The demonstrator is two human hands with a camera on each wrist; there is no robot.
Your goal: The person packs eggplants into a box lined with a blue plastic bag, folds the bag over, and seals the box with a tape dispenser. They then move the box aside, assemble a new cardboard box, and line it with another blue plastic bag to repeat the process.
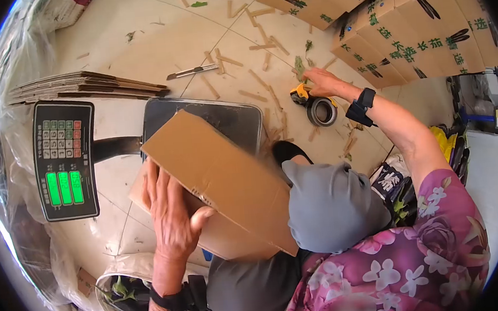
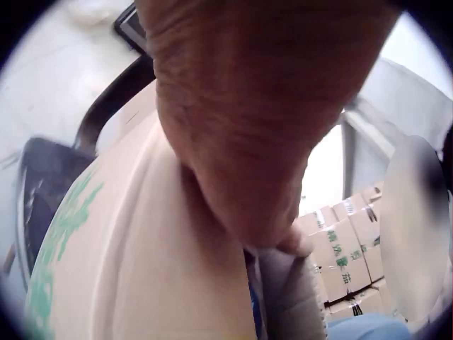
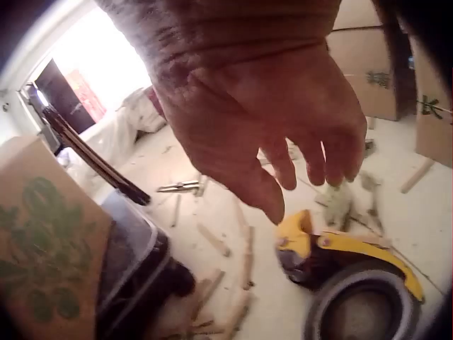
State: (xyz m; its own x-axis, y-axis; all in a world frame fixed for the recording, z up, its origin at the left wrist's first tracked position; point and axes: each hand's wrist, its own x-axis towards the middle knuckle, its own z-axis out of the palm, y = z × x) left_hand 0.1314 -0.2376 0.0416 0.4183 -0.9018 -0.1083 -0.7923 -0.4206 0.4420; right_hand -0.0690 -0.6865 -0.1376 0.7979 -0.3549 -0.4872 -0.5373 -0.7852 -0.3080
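Note:
A cardboard box (image 1: 228, 186) lies tilted across the person's lap and the scale platform (image 1: 240, 116). The left hand (image 1: 170, 211) rests on its flaps, fingers extended and thumb apart; in the left wrist view that hand (image 2: 241, 177) lies against the cardboard (image 2: 177, 269). Over the floor, the right hand (image 1: 326, 84) reaches to a yellow tape dispenser (image 1: 300, 95) with a tape roll (image 1: 322, 112). From the right wrist, the right hand (image 3: 283, 127) hangs above the dispenser (image 3: 354, 248) with loosely bent, spread fingers and nothing held; a gap shows between them.
A scale display (image 1: 66, 160) stands left, beside flattened cardboard (image 1: 88, 86). Printed boxes (image 1: 409, 32) are stacked at the upper right. A cutter (image 1: 192, 71) and cardboard strips (image 1: 264, 84) lie on the floor. Eggplants (image 1: 122, 294) fill a container at lower left.

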